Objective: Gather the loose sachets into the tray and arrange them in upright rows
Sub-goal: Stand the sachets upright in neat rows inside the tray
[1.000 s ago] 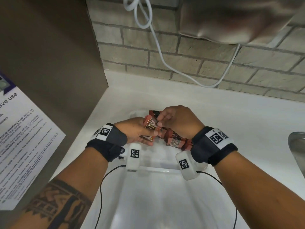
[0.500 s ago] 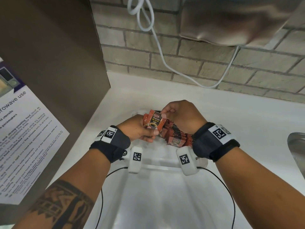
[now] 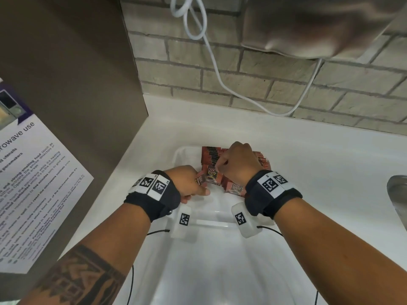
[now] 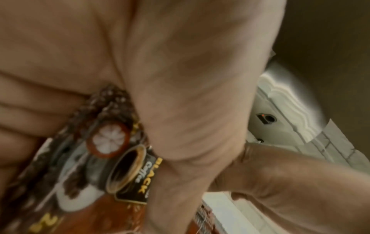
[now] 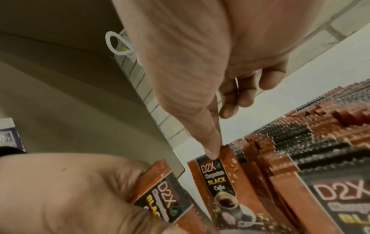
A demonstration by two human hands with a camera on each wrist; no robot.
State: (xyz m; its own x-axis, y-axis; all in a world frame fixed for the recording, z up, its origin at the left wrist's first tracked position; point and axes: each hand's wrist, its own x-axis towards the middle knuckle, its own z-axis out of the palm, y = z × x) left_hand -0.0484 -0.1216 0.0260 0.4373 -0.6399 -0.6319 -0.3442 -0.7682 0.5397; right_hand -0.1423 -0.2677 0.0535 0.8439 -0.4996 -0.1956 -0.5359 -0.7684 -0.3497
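Clear tray (image 3: 182, 155) on white table (image 3: 319, 172), upright rows of sachets (image 3: 211, 154) packed at its far right. Left hand (image 3: 187, 183), grip curled around a few loose sachets (image 3: 200, 179) near the tray's left. Right hand (image 3: 239, 160) pinches top edge of one upright sachet (image 3: 212, 176), front of row. Right fingertips hidden in head view; left-held count unclear.

Sachets (image 3: 233, 159) stand in rows at the tray's (image 3: 182, 155) far right, sink (image 3: 398, 194) beyond.
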